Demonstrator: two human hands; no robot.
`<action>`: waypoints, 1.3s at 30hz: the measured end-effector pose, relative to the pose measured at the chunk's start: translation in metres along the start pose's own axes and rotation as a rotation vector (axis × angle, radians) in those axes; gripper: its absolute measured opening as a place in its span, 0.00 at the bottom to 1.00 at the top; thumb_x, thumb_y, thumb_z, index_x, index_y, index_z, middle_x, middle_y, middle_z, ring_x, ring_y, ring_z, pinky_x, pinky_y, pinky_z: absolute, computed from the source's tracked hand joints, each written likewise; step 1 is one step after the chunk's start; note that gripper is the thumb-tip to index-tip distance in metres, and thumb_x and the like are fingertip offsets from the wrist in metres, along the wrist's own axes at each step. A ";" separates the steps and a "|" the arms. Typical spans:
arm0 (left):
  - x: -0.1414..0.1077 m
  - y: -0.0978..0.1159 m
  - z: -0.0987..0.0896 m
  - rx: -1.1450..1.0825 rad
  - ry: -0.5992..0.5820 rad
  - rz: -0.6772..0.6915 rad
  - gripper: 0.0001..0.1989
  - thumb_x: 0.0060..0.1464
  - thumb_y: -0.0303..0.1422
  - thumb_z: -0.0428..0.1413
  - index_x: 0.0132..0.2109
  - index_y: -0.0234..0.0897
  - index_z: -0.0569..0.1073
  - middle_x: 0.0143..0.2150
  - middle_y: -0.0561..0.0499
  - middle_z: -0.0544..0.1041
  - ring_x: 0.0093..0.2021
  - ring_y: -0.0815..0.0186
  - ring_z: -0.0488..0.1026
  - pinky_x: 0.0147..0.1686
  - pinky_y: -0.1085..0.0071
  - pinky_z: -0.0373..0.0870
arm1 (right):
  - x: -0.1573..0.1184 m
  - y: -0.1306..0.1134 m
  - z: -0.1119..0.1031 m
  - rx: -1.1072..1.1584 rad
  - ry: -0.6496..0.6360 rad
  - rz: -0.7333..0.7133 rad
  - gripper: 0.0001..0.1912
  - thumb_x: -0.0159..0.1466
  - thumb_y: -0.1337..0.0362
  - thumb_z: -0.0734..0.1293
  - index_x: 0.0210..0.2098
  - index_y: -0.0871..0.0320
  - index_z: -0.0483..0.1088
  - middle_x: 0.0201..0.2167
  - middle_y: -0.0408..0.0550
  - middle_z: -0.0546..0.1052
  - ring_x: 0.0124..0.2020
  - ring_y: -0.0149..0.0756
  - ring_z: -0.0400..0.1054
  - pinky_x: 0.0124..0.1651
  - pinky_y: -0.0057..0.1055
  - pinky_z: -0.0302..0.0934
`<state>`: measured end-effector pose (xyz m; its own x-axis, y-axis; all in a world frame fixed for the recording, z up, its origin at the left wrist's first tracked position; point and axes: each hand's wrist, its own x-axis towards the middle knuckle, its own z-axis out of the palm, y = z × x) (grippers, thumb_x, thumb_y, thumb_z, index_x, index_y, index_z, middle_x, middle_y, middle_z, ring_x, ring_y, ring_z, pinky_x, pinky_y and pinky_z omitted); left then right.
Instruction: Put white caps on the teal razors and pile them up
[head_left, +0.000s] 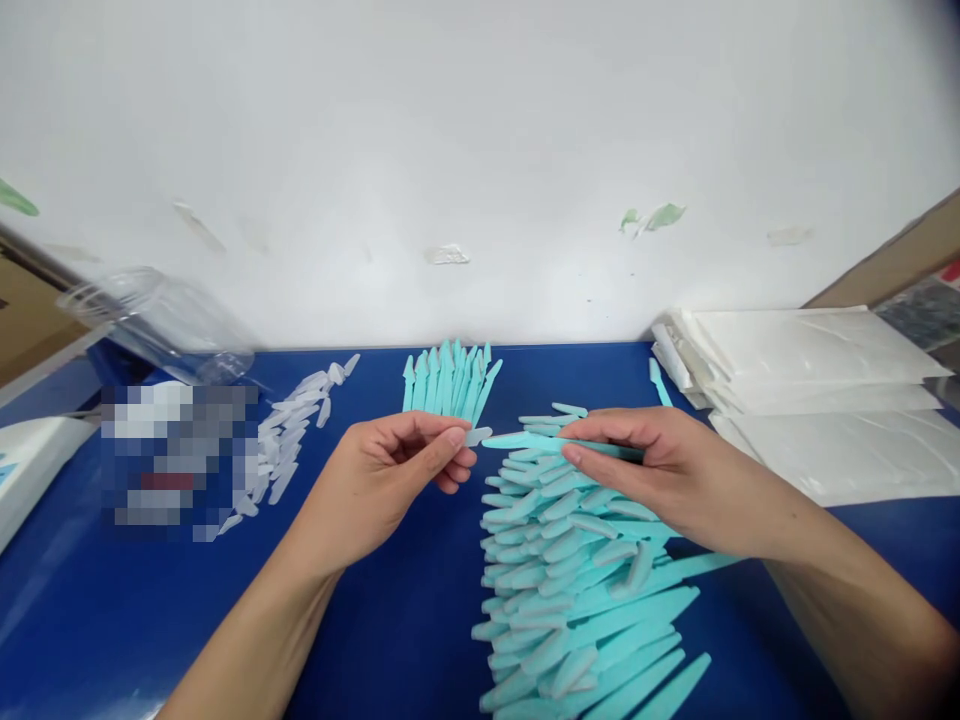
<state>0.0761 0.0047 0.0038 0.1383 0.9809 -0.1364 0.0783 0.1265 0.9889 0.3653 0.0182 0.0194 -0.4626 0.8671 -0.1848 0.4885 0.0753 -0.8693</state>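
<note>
Between the thumb and fingers of my left hand (420, 455) is a small clear plastic cap (478, 436). My right hand (637, 455) pinches a turquoise eyebrow razor (525, 441), its narrow tip pointing left at the cap. Tip and cap are very close; I cannot tell if they touch. Below my right hand lies a large heap of turquoise razors (555, 560), many with pale covers over their heads. Behind my left hand, a smaller fan of razors (446, 380) lies with heads toward the wall. Loose clear caps (281, 445) are spread on the left.
Everything lies on a blue tabletop (390, 620) against a white wall (480, 150). White plastic packets (810, 350) are stacked at the right, with a single razor (659, 382) beside them. A clear plastic container (172, 320) and a white device (37, 460) stand at the left.
</note>
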 end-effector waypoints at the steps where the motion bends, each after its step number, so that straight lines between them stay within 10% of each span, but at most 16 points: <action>1: 0.000 0.000 0.000 0.003 0.008 0.001 0.12 0.61 0.42 0.69 0.40 0.38 0.86 0.33 0.50 0.85 0.30 0.69 0.80 0.31 0.76 0.79 | 0.000 0.000 0.000 -0.003 0.004 -0.002 0.12 0.72 0.51 0.70 0.38 0.51 0.78 0.35 0.40 0.72 0.29 0.31 0.56 0.31 0.32 0.52; 13: -0.007 -0.005 0.032 0.004 -0.026 -0.020 0.11 0.64 0.43 0.67 0.45 0.40 0.86 0.33 0.51 0.86 0.33 0.67 0.82 0.34 0.76 0.81 | -0.001 -0.010 0.006 -0.163 0.004 -0.186 0.14 0.75 0.56 0.67 0.36 0.54 0.78 0.29 0.40 0.70 0.30 0.32 0.61 0.32 0.30 0.55; 20: -0.009 -0.007 0.019 0.254 -0.139 0.027 0.14 0.64 0.46 0.66 0.48 0.43 0.87 0.42 0.49 0.88 0.41 0.62 0.83 0.41 0.72 0.80 | -0.012 -0.003 -0.025 -0.265 -0.040 -0.119 0.14 0.74 0.51 0.67 0.45 0.48 0.84 0.36 0.45 0.77 0.30 0.32 0.67 0.31 0.30 0.57; 32: 0.010 0.001 -0.032 0.442 0.204 0.100 0.21 0.60 0.52 0.66 0.44 0.38 0.86 0.36 0.47 0.86 0.33 0.63 0.78 0.35 0.71 0.75 | -0.009 0.008 -0.028 -0.346 -0.094 -0.050 0.13 0.69 0.51 0.70 0.41 0.49 0.85 0.38 0.48 0.82 0.33 0.37 0.72 0.34 0.34 0.63; 39: 0.015 0.005 -0.080 0.711 0.547 0.118 0.22 0.63 0.52 0.60 0.45 0.37 0.84 0.38 0.47 0.86 0.36 0.60 0.81 0.35 0.70 0.74 | 0.077 -0.044 0.009 -0.570 0.041 0.096 0.29 0.71 0.44 0.66 0.20 0.55 0.71 0.20 0.48 0.74 0.26 0.38 0.69 0.32 0.36 0.59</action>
<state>-0.0004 0.0318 0.0119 -0.2902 0.9378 0.1904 0.7099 0.0775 0.7000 0.3016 0.0771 0.0392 -0.3732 0.9007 -0.2224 0.8533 0.2391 -0.4634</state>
